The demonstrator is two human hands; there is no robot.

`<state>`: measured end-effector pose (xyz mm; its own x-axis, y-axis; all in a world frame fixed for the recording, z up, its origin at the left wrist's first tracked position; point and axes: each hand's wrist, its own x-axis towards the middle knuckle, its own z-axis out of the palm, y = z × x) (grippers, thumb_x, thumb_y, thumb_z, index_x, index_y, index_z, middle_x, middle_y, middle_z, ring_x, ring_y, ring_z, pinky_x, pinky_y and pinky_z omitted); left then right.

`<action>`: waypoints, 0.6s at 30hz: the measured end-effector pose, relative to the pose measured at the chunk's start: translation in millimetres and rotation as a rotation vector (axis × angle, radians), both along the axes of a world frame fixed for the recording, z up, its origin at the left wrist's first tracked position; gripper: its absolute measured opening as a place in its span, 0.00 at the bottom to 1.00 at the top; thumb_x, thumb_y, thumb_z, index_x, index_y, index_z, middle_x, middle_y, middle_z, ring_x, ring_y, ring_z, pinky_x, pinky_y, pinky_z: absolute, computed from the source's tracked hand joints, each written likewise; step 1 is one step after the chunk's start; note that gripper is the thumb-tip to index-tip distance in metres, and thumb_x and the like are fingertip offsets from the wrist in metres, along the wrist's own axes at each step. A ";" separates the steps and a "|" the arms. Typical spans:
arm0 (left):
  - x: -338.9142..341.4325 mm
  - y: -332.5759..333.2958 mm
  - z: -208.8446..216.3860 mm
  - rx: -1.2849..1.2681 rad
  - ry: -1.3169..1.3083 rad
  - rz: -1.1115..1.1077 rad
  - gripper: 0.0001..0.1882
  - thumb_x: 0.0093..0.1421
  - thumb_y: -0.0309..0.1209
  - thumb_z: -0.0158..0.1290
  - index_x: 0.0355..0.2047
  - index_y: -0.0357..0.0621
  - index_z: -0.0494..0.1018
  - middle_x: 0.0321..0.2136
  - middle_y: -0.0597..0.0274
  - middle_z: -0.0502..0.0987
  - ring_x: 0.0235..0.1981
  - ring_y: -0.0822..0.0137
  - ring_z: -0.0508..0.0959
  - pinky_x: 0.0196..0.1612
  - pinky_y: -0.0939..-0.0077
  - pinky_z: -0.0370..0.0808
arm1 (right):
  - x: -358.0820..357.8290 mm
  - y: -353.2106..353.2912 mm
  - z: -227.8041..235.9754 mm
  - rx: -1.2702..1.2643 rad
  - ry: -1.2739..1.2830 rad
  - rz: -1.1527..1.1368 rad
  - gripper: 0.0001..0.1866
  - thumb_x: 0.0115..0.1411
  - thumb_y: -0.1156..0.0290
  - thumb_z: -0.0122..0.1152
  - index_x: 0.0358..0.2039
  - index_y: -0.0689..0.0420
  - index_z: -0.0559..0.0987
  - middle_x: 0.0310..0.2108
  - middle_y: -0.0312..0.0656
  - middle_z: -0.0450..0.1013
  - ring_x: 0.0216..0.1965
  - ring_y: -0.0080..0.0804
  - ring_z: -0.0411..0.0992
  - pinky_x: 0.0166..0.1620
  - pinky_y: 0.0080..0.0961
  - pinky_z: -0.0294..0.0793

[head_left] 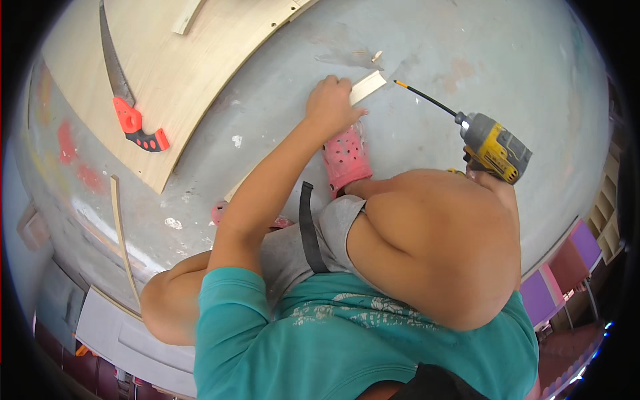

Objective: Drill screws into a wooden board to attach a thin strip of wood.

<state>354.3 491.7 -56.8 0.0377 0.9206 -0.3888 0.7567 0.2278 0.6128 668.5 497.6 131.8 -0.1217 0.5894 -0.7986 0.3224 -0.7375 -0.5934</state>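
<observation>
My left hand (331,107) is closed around a pale wooden strip (368,87), whose far end sticks out past the fingers. That strip is held just above my pink clog (347,157). On the right, my right hand (485,179) grips a yellow and black cordless drill (495,148) by its handle; most of the fingers are hidden behind my knee and the tool. A long dark bit (430,98) with an orange tip runs from the drill toward the end of the strip, with a small gap between them.
A handsaw (127,113) with a red and black handle lies on a large pale wood board (180,73) at the upper left. A thin wooden stick (121,233) is at the left. Wood scraps (377,56) lie on the paint-stained grey floor (427,40). Purple chairs (541,293) stand at the right.
</observation>
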 end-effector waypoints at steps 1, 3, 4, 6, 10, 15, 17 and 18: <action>10.8 9.4 -7.6 0.000 -0.001 0.000 0.17 0.42 0.33 0.60 0.31 0.39 0.70 0.33 0.50 0.71 0.36 0.51 0.73 0.39 0.62 0.72 | -39.0 5.9 -15.1 0.015 -0.018 0.014 0.22 0.41 0.79 0.59 0.41 0.64 0.73 0.30 0.40 0.70 0.27 0.27 0.69 0.34 0.23 0.69; 23.4 31.7 -19.8 0.058 0.148 -0.185 0.19 0.42 0.33 0.61 0.34 0.38 0.70 0.33 0.48 0.72 0.37 0.51 0.73 0.40 0.62 0.71 | -46.4 24.3 -26.7 0.044 -0.056 0.047 0.21 0.41 0.79 0.59 0.40 0.64 0.73 0.30 0.40 0.70 0.28 0.27 0.69 0.34 0.24 0.69; 26.0 31.6 -22.2 0.057 0.146 -0.181 0.19 0.42 0.33 0.61 0.34 0.38 0.70 0.33 0.48 0.72 0.37 0.51 0.73 0.40 0.62 0.71 | -51.5 25.5 -32.8 0.059 -0.075 0.066 0.21 0.41 0.79 0.60 0.40 0.64 0.73 0.30 0.40 0.70 0.28 0.27 0.69 0.34 0.24 0.70; 32.4 32.4 -23.0 -0.082 0.049 -0.173 0.19 0.43 0.33 0.60 0.34 0.38 0.72 0.31 0.48 0.73 0.35 0.52 0.74 0.40 0.62 0.71 | -55.9 22.4 -30.9 0.088 -0.118 0.099 0.21 0.41 0.79 0.60 0.40 0.64 0.73 0.30 0.40 0.71 0.29 0.27 0.69 0.34 0.24 0.70; 28.3 28.7 -25.9 -0.020 -0.055 -0.066 0.15 0.45 0.32 0.58 0.33 0.40 0.74 0.30 0.48 0.74 0.33 0.52 0.74 0.39 0.62 0.72 | -22.7 28.8 -20.3 0.148 -0.206 0.165 0.20 0.42 0.79 0.60 0.39 0.64 0.73 0.31 0.41 0.71 0.30 0.28 0.70 0.35 0.25 0.70; 39.8 15.5 -29.4 0.108 0.008 0.000 0.16 0.45 0.30 0.57 0.38 0.47 0.75 0.29 0.50 0.74 0.33 0.52 0.74 0.36 0.60 0.72 | -23.8 31.6 -17.2 0.221 -0.290 0.237 0.19 0.42 0.78 0.60 0.39 0.64 0.72 0.31 0.41 0.72 0.31 0.28 0.70 0.36 0.27 0.71; 38.5 12.4 -29.0 0.165 0.003 0.001 0.17 0.47 0.29 0.55 0.40 0.50 0.74 0.29 0.52 0.74 0.33 0.53 0.74 0.35 0.61 0.72 | -29.5 32.8 -18.4 0.249 -0.321 0.266 0.19 0.43 0.78 0.60 0.39 0.63 0.72 0.32 0.41 0.72 0.32 0.29 0.71 0.36 0.27 0.71; 38.6 11.4 -29.6 0.226 -0.004 0.001 0.19 0.48 0.27 0.53 0.42 0.53 0.73 0.29 0.53 0.73 0.33 0.54 0.74 0.35 0.62 0.72 | -39.6 38.5 -24.0 0.264 -0.338 0.279 0.19 0.43 0.78 0.60 0.38 0.63 0.72 0.32 0.41 0.72 0.32 0.29 0.71 0.36 0.27 0.71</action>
